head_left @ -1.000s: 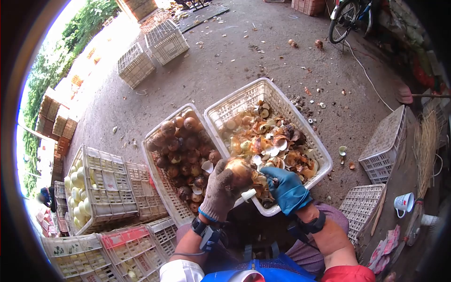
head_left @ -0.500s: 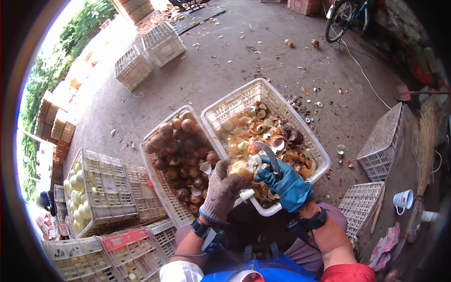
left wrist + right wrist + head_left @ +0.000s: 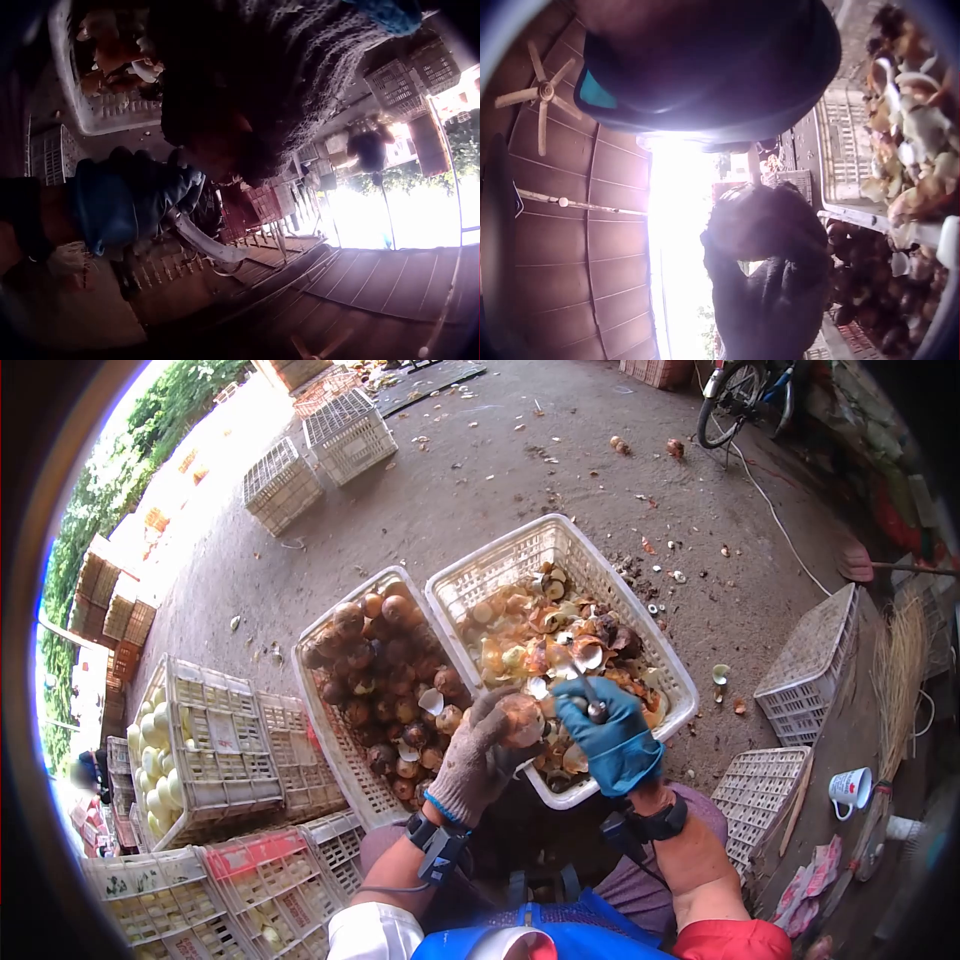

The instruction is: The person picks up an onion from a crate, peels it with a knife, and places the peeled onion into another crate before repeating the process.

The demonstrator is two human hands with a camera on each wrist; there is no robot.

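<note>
In the head view the left hand [image 3: 472,760], in a grey knit glove, grips a brown onion [image 3: 521,720] above the near ends of two crates. Just right of it, the right hand [image 3: 612,742], in a blue rubber glove, is curled round the handle of a knife. The curved knife blade [image 3: 206,244] shows in the left wrist view, beside the blue glove [image 3: 127,199]. The onion [image 3: 761,225] appears dim in the right wrist view, held in the grey glove [image 3: 769,307]. Blade and onion look apart.
Left of centre stands a crate of unpeeled onions [image 3: 318,705]; beside it, a crate of peelings [image 3: 672,652]. Peeled onions fill a crate [image 3: 225,710] at far left. Several crates, a mug [image 3: 850,792] and a broom [image 3: 900,690] are at the sides.
The knife has swung away from the onion and its blade now points up and left. The onion has turned in the left hand, and the right hand has lifted slightly.
</note>
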